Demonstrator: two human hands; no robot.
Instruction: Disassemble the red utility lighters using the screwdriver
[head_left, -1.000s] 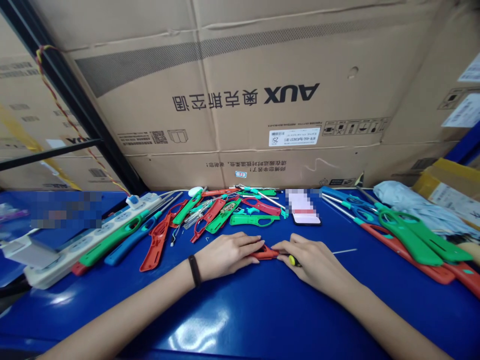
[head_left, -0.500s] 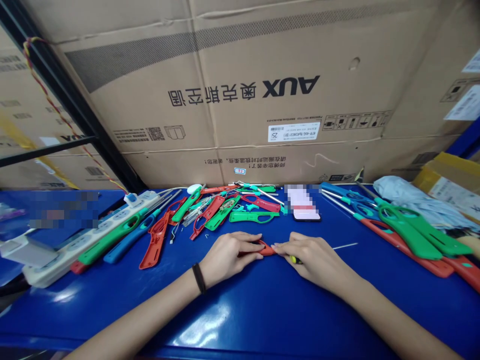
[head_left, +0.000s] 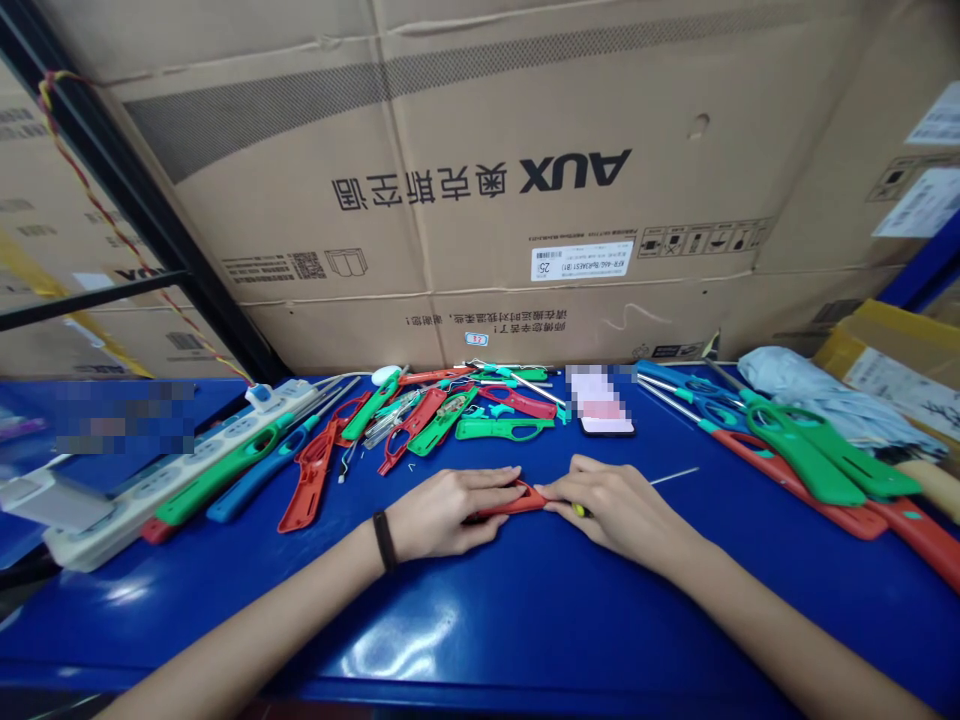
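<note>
In the middle of the blue table, my left hand point(head_left: 450, 505) is closed around a red lighter casing point(head_left: 530, 498), fingers over its top and thumb along the near side. At the right end of the casing, the fingertips of my right hand point(head_left: 619, 510) pinch it. That same hand has a screwdriver tucked in it; its yellow handle point(head_left: 579, 510) peeks out under the fingers and the thin metal shaft point(head_left: 675, 475) sticks out past the knuckles. Much of the casing is hidden by my left fingers.
Behind my hands lie loose red and green casing halves point(head_left: 504, 429) and small parts. Whole long-necked lighters point(head_left: 802, 455) are piled at right, others by a white power strip point(head_left: 202, 455) at left. A phone point(head_left: 604, 400) lies near the cardboard box point(head_left: 480, 100).
My left hand has shifted slightly left along the red casing, and more of the casing shows between the hands. The camera view has moved a little.
</note>
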